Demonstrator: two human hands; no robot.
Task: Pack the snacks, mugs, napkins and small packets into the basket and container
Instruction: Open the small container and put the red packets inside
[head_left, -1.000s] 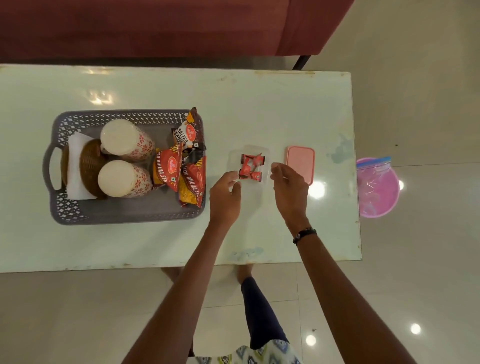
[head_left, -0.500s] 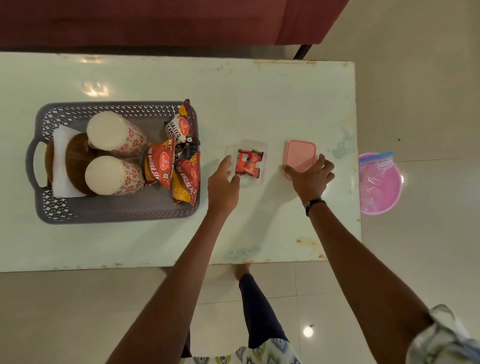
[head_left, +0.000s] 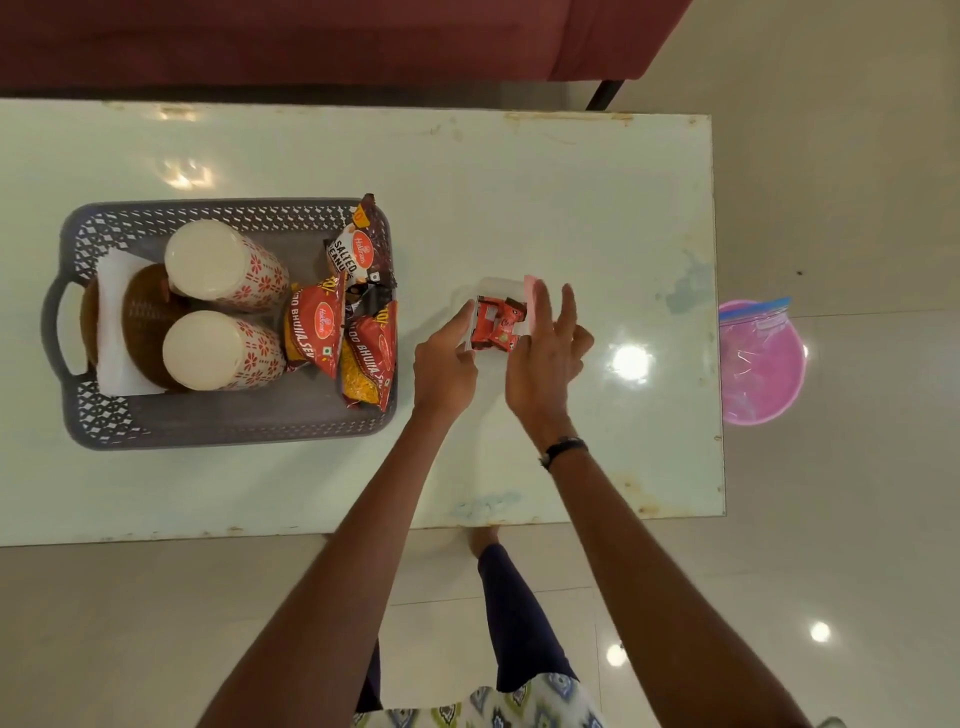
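basket (head_left: 228, 428): grey perforated, table left | two floral mugs (head_left: 224, 265) lying inside, beside white napkins (head_left: 115, 322) | snack bags (head_left: 317, 327) at right end | clear container (head_left: 496, 291): red packets (head_left: 496, 325) inside, pink lid (head_left: 531, 291) tilted over right edge

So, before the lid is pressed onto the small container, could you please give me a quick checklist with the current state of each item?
1. Small red packets inside the clear plastic container: ok.
2. Packets lying below the rim: cannot tell.
3. Left hand steadying the container's left side: ok.
4. Pink plastic lid in the right hand, over the container's right edge: ok.
5. Lid level and aligned with the rim: not ok, it is tilted.
6. Grey perforated basket apart from the container: ok.
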